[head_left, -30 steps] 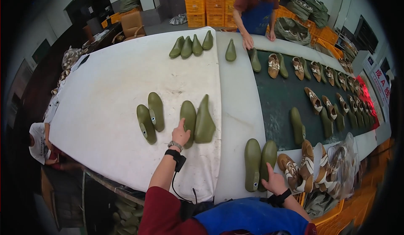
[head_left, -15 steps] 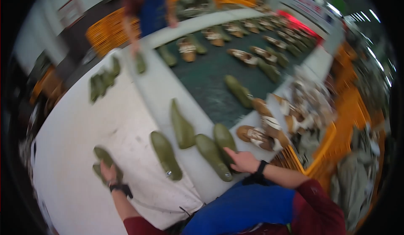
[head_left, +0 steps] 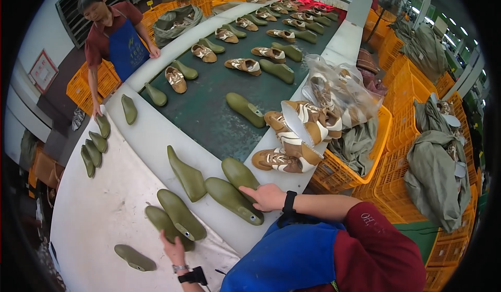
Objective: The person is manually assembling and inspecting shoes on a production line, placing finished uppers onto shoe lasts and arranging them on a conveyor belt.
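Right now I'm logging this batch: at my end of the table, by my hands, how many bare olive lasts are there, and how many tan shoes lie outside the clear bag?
Olive lasts: 6
Tan shoes outside the clear bag: 3, as far as the pile lets me tell
Total: 9

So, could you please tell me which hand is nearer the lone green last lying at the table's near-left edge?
Left. The left hand is just right of that last; the right hand is far right.
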`<act>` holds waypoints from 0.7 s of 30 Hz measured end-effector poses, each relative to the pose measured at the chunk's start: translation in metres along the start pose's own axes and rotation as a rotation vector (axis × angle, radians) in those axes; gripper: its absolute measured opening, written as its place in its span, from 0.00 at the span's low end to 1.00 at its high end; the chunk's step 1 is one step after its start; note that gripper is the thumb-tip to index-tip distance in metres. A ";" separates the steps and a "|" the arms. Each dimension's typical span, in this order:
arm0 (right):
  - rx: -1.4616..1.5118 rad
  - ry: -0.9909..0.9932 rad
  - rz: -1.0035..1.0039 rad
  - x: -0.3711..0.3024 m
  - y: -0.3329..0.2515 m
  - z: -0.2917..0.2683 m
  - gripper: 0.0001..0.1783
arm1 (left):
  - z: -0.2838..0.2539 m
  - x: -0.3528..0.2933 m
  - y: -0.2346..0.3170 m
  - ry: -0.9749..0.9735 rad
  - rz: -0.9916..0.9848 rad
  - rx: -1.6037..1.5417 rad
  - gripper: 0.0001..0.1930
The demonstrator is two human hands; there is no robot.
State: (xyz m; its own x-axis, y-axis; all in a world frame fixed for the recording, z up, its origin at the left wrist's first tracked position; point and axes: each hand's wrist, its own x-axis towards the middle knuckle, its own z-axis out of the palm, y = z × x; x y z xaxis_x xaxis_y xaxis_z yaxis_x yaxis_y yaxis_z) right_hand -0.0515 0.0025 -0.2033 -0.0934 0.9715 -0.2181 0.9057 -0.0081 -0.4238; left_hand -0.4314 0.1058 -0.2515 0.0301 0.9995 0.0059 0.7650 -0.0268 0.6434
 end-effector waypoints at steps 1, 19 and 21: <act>-0.004 -0.004 -0.010 -0.002 0.001 0.000 0.41 | 0.003 -0.013 0.023 -0.044 -0.016 0.026 0.32; 0.170 -0.198 -0.358 -0.026 0.039 -0.025 0.43 | 0.095 -0.089 0.212 -0.217 0.589 0.230 0.35; 0.204 -0.202 -0.468 -0.039 0.062 -0.032 0.40 | 0.108 -0.090 0.225 -0.278 0.597 0.244 0.36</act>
State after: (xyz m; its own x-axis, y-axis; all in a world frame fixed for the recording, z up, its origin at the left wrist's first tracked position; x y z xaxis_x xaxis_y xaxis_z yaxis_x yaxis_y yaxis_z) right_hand 0.0217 -0.0281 -0.1928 -0.5628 0.8177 -0.1212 0.6516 0.3487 -0.6736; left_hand -0.1920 0.0086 -0.1898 0.6286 0.7728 0.0878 0.6878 -0.6050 0.4012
